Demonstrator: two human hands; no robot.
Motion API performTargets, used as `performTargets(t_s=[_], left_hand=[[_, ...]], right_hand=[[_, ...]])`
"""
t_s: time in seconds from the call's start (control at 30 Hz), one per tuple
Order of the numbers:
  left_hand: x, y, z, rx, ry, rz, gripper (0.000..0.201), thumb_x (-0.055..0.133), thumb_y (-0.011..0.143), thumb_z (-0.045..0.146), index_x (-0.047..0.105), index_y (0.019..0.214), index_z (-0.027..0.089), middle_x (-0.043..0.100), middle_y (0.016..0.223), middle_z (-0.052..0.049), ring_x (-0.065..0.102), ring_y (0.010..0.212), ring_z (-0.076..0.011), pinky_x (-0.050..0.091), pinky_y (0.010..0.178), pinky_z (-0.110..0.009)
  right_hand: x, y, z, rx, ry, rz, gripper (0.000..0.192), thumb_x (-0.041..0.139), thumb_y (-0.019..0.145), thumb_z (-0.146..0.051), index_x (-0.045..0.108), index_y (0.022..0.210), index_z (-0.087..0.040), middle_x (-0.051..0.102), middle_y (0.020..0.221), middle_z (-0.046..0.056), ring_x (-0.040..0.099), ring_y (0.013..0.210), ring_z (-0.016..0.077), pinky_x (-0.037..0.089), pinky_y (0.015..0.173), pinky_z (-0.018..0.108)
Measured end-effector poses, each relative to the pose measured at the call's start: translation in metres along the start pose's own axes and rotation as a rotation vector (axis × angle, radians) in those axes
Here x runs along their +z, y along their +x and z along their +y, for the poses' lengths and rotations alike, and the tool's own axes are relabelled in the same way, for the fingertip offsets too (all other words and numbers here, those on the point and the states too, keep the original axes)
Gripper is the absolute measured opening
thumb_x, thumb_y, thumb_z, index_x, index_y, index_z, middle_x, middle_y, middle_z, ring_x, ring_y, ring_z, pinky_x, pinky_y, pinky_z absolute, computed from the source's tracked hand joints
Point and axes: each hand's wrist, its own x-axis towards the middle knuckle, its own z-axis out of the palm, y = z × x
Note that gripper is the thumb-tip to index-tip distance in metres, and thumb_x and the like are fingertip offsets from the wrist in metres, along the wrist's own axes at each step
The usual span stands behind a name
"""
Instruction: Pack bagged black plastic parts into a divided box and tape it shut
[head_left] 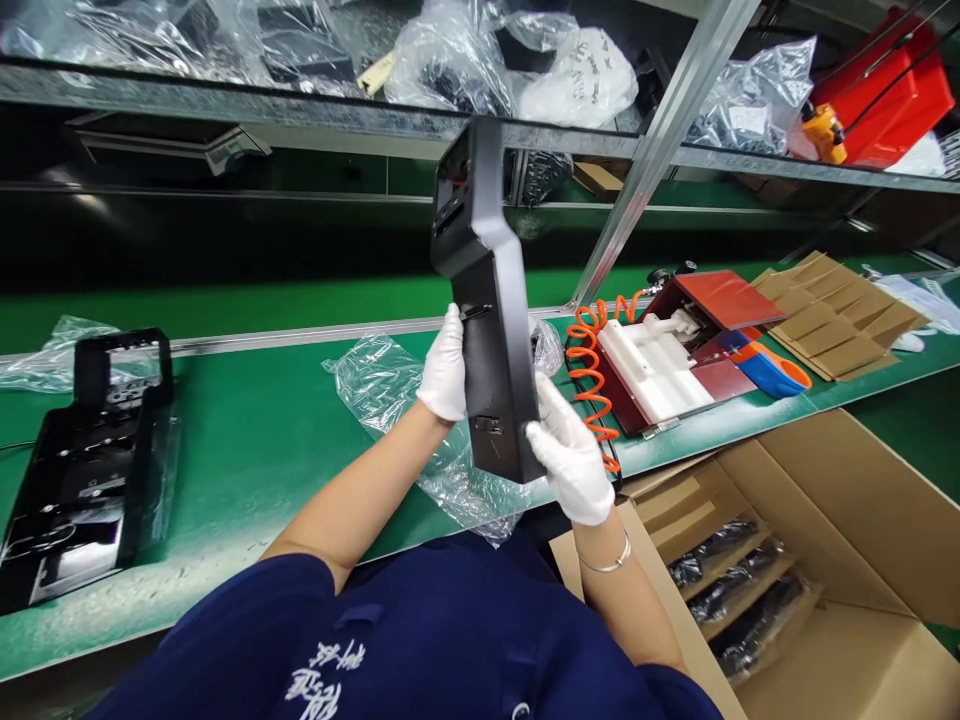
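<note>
Black plastic housing (491,300) (held upright) gripped by gloved left hand (444,365) and right hand (571,458).

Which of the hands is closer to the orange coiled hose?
Right. The right hand grips the lower edge of the black housing, just left of the orange coiled hose. The left hand holds the housing's far side, farther away.

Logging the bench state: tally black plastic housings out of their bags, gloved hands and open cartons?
Black housings: 2, one held upright, one lying on the belt
Gloved hands: 2, left hand, right hand
Open carton: 1
Total: 5
</note>
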Motion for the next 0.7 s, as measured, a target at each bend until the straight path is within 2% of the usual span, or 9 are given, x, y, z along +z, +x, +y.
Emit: performTargets(t_s=[0.07, 0.13, 0.27, 0.37, 0.47, 0.53, 0.63, 0.7], left_hand=[[-0.002, 0.008, 0.006, -0.126, -0.117, 0.001, 0.058, 0.046, 0.092, 0.069, 0.072, 0.095, 0.017, 0.074, 0.073, -0.002, 0.073, 0.070, -0.0193, 0.061, 0.070, -0.030], [-0.006, 0.010, 0.008, -0.158, -0.158, -0.038, 0.062, 0.041, 0.093, 0.070, 0.072, 0.089, 0.016, 0.071, 0.063, -0.001, 0.069, 0.057, -0.0157, 0.059, 0.060, -0.025], [-0.015, 0.006, 0.007, -0.232, -0.193, -0.113, 0.072, 0.040, 0.089, 0.076, 0.073, 0.082, 0.013, 0.069, 0.056, -0.004, 0.066, 0.049, -0.0169, 0.056, 0.050, -0.026], [-0.019, 0.003, 0.007, -0.289, -0.213, -0.121, 0.074, 0.041, 0.088, 0.077, 0.075, 0.084, 0.012, 0.072, 0.063, -0.008, 0.069, 0.053, -0.0192, 0.057, 0.052, -0.027], [-0.021, 0.000, 0.010, -0.267, -0.203, -0.097, 0.073, 0.032, 0.095, 0.070, 0.077, 0.091, 0.012, 0.076, 0.073, -0.010, 0.073, 0.062, -0.0203, 0.060, 0.060, -0.029], [-0.021, -0.002, 0.009, -0.276, -0.187, -0.088, 0.074, 0.026, 0.098, 0.065, 0.077, 0.097, 0.012, 0.076, 0.070, -0.009, 0.073, 0.061, -0.0196, 0.060, 0.061, -0.029], [-0.019, -0.006, -0.002, -0.340, -0.158, -0.118, 0.073, 0.028, 0.098, 0.066, 0.076, 0.103, 0.011, 0.073, 0.064, -0.007, 0.072, 0.059, -0.0198, 0.060, 0.064, -0.030], [-0.017, -0.008, -0.015, -0.392, -0.160, -0.161, 0.073, 0.034, 0.095, 0.070, 0.074, 0.111, 0.012, 0.076, 0.072, -0.008, 0.074, 0.069, -0.0221, 0.061, 0.074, -0.034]], right_hand=[[-0.001, -0.006, 0.007, 0.032, 0.045, -0.126, 0.074, 0.076, 0.081, -0.045, 0.048, 0.148, -0.028, 0.062, 0.139, 0.006, 0.060, 0.126, 0.0242, 0.051, 0.107, 0.040], [-0.002, -0.012, 0.019, 0.051, 0.057, -0.171, 0.077, 0.078, 0.079, -0.043, 0.048, 0.148, -0.027, 0.069, 0.128, 0.007, 0.066, 0.113, 0.0235, 0.056, 0.099, 0.039], [-0.005, -0.022, 0.047, 0.089, -0.042, -0.152, 0.065, 0.075, 0.082, -0.039, 0.055, 0.143, -0.028, 0.073, 0.114, 0.007, 0.070, 0.093, 0.0211, 0.059, 0.088, 0.039], [-0.015, -0.026, 0.058, 0.115, -0.145, -0.077, 0.053, 0.073, 0.084, -0.041, 0.063, 0.134, -0.027, 0.075, 0.110, 0.007, 0.069, 0.082, 0.0188, 0.060, 0.081, 0.038], [-0.029, -0.023, 0.050, 0.150, -0.172, 0.063, 0.048, 0.068, 0.087, -0.047, 0.066, 0.128, -0.023, 0.075, 0.104, 0.009, 0.067, 0.071, 0.0173, 0.060, 0.073, 0.037], [-0.034, -0.018, 0.036, 0.122, -0.180, 0.135, 0.046, 0.066, 0.088, -0.049, 0.067, 0.125, -0.022, 0.075, 0.104, 0.010, 0.067, 0.071, 0.0179, 0.060, 0.072, 0.037], [-0.023, -0.003, 0.009, -0.035, -0.231, 0.158, 0.044, 0.073, 0.082, -0.045, 0.068, 0.119, -0.023, 0.072, 0.113, 0.011, 0.069, 0.088, 0.0211, 0.059, 0.082, 0.038], [-0.009, 0.010, -0.007, -0.101, -0.274, 0.115, 0.045, 0.080, 0.074, -0.042, 0.069, 0.113, -0.024, 0.071, 0.111, 0.008, 0.068, 0.093, 0.0223, 0.057, 0.087, 0.039]])
